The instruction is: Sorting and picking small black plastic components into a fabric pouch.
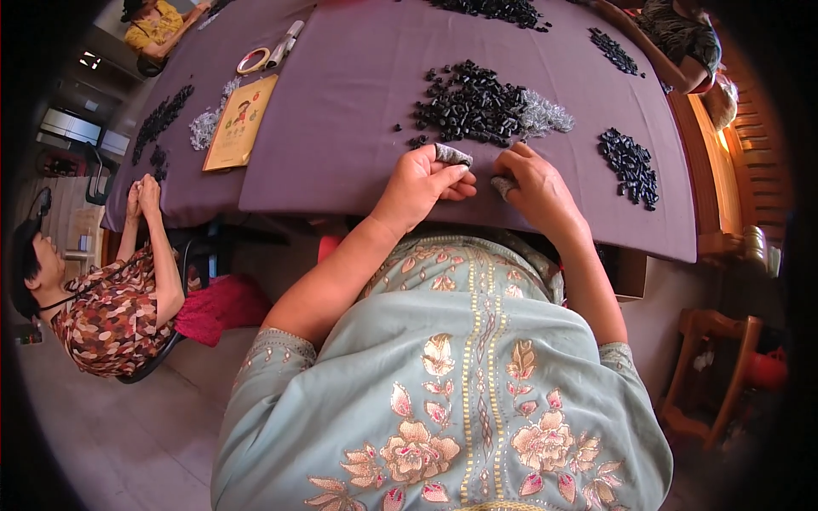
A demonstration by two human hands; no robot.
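My left hand point(430, 180) is closed just above the table's near edge, thumb pressed toward the index finger. A grey wrap point(452, 154) covers that index finger; a tiny dark thing seems to show at the thumb tip, too small to name. My right hand point(538, 189) is a little apart from it, fingers curled together in a pinch, with another grey wrap point(504, 186) on the thumb. What its fingertips hold is hidden. Just beyond both hands lies a heap of small black tubular pieces point(470, 104), with a pile of small clear pieces point(545, 115) at its right side.
A purple cloth point(341, 128) covers the table. More black pieces point(629, 167) lie at the right. A yellow booklet point(241, 125), a tape roll point(253, 60) and markers point(285, 43) are at the left. Other people point(106, 307) sit around the table.
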